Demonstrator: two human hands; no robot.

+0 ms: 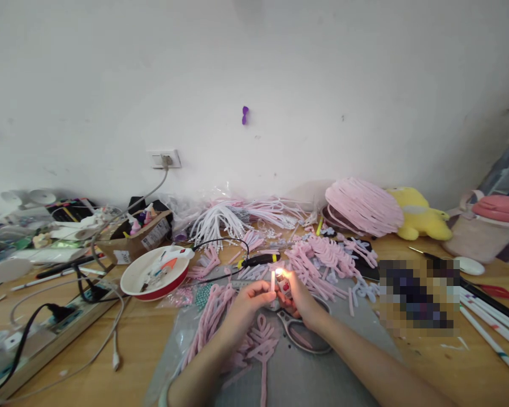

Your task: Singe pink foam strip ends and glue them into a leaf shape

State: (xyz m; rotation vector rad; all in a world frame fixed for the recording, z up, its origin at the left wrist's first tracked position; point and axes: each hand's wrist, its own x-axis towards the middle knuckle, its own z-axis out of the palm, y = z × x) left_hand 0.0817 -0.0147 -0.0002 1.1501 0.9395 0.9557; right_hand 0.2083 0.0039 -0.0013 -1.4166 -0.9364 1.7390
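Your left hand [254, 297] pinches a pink strip [273, 281] upright, beside the lit lighter [284, 286] grasped in your right hand [302, 299]. Scissors [285, 323] lie below; the gray mat's [314, 379] edge runs rightward of them.

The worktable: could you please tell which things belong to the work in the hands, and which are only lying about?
Work in hand, as I judge it:
- pink strip, in the left hand
- lit lighter, in the right hand
- pink fuzzy pieces, probably

Apparently just lying about:
- yellow plush toy
- pink-lidded container
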